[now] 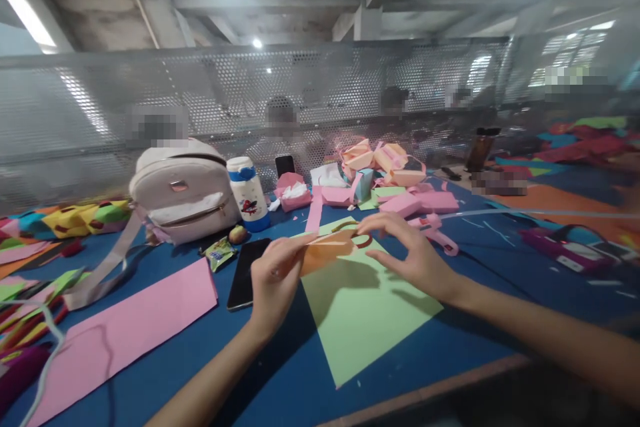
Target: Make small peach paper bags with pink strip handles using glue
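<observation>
My left hand [277,277] pinches the near left end of a folded orange paper piece [327,252], held just above a light green sheet [365,320]. A narrow brownish curved strip [364,241] shows at the paper's right end; whether it is joined to the paper I cannot tell. My right hand [400,247] hovers at that end, index finger and thumb apart around the strip. Its fingertips are close to the strip, with no firm grip visible. Both hands cast shadows on the green sheet. A dark phone [245,277] lies beside my left hand.
Pink sheets [135,333] lie at left. A backpack [185,193], bottle [250,193] and snack packet [220,253] stand behind the phone. Pink and peach paper pieces [390,160] are piled at the back. A pink glue gun [437,233] with a cable lies right, near a purple device [570,247].
</observation>
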Available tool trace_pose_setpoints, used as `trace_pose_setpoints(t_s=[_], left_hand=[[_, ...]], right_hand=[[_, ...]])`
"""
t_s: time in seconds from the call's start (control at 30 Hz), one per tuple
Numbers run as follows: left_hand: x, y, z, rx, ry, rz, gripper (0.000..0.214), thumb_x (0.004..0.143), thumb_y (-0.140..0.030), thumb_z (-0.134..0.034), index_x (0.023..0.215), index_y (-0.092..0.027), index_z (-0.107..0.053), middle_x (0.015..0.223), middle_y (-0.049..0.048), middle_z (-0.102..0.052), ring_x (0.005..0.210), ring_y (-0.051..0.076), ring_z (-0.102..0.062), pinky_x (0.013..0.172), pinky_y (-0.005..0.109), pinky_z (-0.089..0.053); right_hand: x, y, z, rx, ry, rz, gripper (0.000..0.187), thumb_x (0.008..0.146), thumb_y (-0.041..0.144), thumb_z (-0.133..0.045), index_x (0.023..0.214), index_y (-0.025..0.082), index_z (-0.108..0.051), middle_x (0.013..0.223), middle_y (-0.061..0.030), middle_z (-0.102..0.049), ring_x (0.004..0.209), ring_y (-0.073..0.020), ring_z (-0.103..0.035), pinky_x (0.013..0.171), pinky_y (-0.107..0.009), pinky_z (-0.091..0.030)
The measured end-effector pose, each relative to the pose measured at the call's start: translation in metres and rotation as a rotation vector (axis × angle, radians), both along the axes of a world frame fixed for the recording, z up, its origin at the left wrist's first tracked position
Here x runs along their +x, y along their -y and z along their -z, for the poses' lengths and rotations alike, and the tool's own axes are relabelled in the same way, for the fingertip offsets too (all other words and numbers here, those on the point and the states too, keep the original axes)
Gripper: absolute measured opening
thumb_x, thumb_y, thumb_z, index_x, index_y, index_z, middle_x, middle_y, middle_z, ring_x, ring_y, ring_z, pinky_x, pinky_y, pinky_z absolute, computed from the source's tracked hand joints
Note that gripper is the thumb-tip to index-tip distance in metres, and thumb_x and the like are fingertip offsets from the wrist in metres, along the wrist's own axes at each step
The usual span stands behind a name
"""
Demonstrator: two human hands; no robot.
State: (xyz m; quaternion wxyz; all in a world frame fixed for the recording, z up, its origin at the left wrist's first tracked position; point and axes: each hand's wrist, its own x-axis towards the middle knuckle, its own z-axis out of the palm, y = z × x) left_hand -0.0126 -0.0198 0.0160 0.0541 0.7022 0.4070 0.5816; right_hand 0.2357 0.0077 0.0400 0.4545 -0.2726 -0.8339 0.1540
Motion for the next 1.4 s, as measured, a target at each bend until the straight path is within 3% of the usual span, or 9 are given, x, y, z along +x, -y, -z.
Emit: trace_pose_setpoints(t_s=[0.17, 0.3, 0.43, 0.53, 0.63, 0.73, 0.87, 1.03, 1.4], left_hand=[[-0.008, -0.013, 0.005, 0.105, -0.145, -0.032, 0.025, 0.093, -0.015, -0.056, 0.103, -0.029, -0.075, 0.109, 0.0003, -0.077, 0.096, 0.019, -0.071, 0.098, 0.037, -0.043], [-0.01, -0.019, 0.009, 0.098, -0.132, -0.031, 0.022, 0.092, -0.017, -0.057, 0.1, -0.028, -0.076, 0.102, 0.0008, -0.079, 0.09, 0.019, -0.07, 0.093, 0.036, -0.045], [-0.01, -0.021, 0.013, 0.022, -0.053, -0.086, 0.014, 0.088, -0.023, -0.064, 0.093, -0.024, -0.076, 0.091, 0.0023, -0.078, 0.084, 0.02, -0.067, 0.086, 0.034, -0.049], [-0.01, -0.018, 0.016, -0.079, 0.049, -0.091, 0.008, 0.086, -0.026, -0.066, 0.091, -0.022, -0.071, 0.088, 0.0033, -0.074, 0.085, 0.02, -0.068, 0.081, 0.032, -0.052], [-0.008, -0.013, 0.015, -0.116, 0.075, -0.046, 0.004, 0.088, -0.022, -0.063, 0.087, -0.022, -0.067, 0.092, 0.0039, -0.075, 0.09, 0.021, -0.07, 0.082, 0.032, -0.052], [-0.005, -0.009, 0.012, -0.104, 0.069, -0.038, 0.008, 0.089, -0.019, -0.061, 0.082, -0.022, -0.066, 0.092, 0.0042, -0.076, 0.093, 0.022, -0.07, 0.085, 0.034, -0.051], [-0.004, -0.009, 0.012, -0.1, 0.073, -0.032, 0.01, 0.088, -0.016, -0.061, 0.083, -0.021, -0.067, 0.091, 0.0044, -0.075, 0.092, 0.022, -0.07, 0.085, 0.035, -0.052], [-0.003, -0.007, 0.012, -0.094, 0.069, -0.025, 0.01, 0.088, -0.014, -0.061, 0.083, -0.02, -0.068, 0.088, 0.0043, -0.073, 0.09, 0.021, -0.069, 0.083, 0.033, -0.052], [0.001, -0.005, 0.01, -0.093, 0.07, -0.027, 0.01, 0.087, -0.017, -0.062, 0.081, -0.021, -0.069, 0.084, 0.0045, -0.073, 0.085, 0.021, -0.069, 0.077, 0.031, -0.054]], right_hand=[[0.077, 0.009, 0.018, -0.279, 0.378, 0.313, 0.023, 0.092, 0.038, -0.057, 0.076, 0.024, -0.067, 0.077, -0.0013, -0.071, 0.072, -0.0214, -0.064, 0.068, -0.031, -0.043], [0.139, -0.009, 0.026, -0.271, 0.513, 0.677, 0.036, 0.085, 0.053, -0.062, 0.065, 0.024, -0.061, 0.07, -0.0015, -0.069, 0.066, -0.0226, -0.062, 0.058, -0.031, -0.037], [0.164, -0.04, 0.039, -0.408, 0.291, 0.528, 0.04, 0.071, 0.051, -0.074, 0.098, 0.022, -0.069, 0.102, -0.0078, -0.074, 0.091, -0.0282, -0.067, 0.075, -0.034, -0.048], [0.154, -0.056, 0.05, -0.576, 0.239, 0.354, 0.051, 0.073, 0.058, -0.069, 0.102, 0.016, -0.071, 0.09, -0.0099, -0.074, 0.078, -0.0267, -0.067, 0.07, -0.035, -0.05], [0.133, -0.06, 0.054, -0.705, 0.199, 0.323, 0.06, 0.071, 0.067, -0.066, 0.092, 0.012, -0.073, 0.064, -0.003, -0.062, 0.054, -0.0176, -0.054, 0.052, -0.029, -0.042], [0.116, -0.054, 0.049, -0.772, 0.068, 0.295, 0.061, 0.07, 0.071, -0.066, 0.086, 0.012, -0.072, 0.062, 0.0004, -0.051, 0.052, -0.0123, -0.043, 0.047, -0.025, -0.035], [0.096, -0.033, 0.03, -0.819, 0.004, 0.247, 0.058, 0.07, 0.074, -0.064, 0.074, 0.016, -0.068, 0.057, 0.0043, -0.036, 0.048, -0.0101, -0.031, 0.044, -0.024, -0.027], [0.066, -0.014, 0.011, -0.84, 0.032, 0.031, 0.058, 0.074, 0.073, -0.06, 0.086, 0.017, -0.069, 0.061, 0.0041, -0.034, 0.049, -0.0096, -0.027, 0.043, -0.024, -0.021], [0.02, -0.022, 0.009, -0.842, 0.052, -0.082, 0.059, 0.076, 0.072, -0.06, 0.088, 0.015, -0.067, 0.058, 0.0049, -0.038, 0.048, -0.0088, -0.031, 0.043, -0.022, -0.023]])
